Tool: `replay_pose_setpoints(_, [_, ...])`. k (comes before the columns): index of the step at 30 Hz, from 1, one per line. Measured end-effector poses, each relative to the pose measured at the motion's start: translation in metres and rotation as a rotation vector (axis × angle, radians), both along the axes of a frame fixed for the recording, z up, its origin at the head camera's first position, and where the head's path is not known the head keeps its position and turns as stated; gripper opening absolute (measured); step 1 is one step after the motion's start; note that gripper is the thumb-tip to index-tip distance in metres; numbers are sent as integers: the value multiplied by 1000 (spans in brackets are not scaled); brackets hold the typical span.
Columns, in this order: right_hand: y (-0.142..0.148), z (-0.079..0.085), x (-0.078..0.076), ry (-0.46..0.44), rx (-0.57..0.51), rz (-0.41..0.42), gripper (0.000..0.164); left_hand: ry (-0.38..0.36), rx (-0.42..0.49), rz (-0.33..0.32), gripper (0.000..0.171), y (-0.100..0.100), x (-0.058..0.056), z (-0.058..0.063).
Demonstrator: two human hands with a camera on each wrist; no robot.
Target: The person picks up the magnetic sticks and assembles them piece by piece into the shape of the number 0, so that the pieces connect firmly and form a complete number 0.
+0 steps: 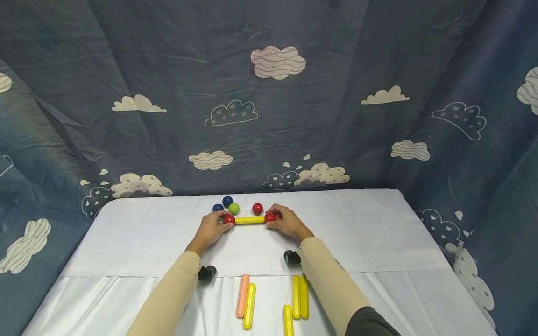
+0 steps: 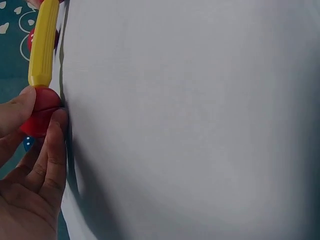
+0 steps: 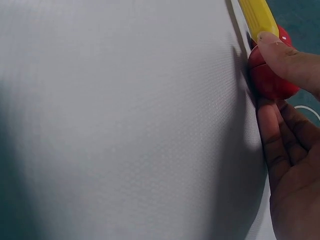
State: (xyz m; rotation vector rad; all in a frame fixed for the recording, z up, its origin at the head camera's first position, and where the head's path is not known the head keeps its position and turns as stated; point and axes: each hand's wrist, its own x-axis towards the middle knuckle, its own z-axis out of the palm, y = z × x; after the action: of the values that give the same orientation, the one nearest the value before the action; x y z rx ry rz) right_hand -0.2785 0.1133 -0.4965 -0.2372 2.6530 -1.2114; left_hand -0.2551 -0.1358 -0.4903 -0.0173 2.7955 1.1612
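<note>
A yellow stick [image 1: 250,220] lies crosswise between two red balls, touching one at each end. My left hand [image 1: 210,228] pinches the left red ball [image 2: 46,111] between thumb and fingers. On the other side my right hand [image 1: 287,223] grips the right red ball [image 3: 272,75], its thumb beside the stick's end. Just behind the stick sits a loose red ball [image 1: 258,208]. Close to the left hand's fingertips are a green ball [image 1: 234,208] and two blue balls, one [image 1: 227,201] farther back and one [image 1: 217,207] nearer.
Toward the near edge of the white-covered table [image 1: 357,233] lie an orange stick [image 1: 242,296] and a yellow stick [image 1: 249,306] side by side. Several more yellow sticks [image 1: 296,297] lie by the right forearm. A dark curtain with clouds [image 1: 294,116] hangs behind.
</note>
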Motion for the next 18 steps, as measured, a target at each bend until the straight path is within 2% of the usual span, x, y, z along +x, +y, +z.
replay_pose_setpoints(6, [-3,-3,0,-5,-11,4,29,0,15,0,47,-7,5,2])
replay_pose_setpoints(10, [-2,-4,0,-9,-16,7,29,-5,33,-19,49,-14,12,5])
replay_pose_setpoints(15, [-1,-3,-2,-7,-14,8,30,-12,20,-57,45,-20,31,13])
replay_pose_setpoints(18, [0,-3,-3,-5,-14,2,30,-20,-20,-114,40,-20,46,18])
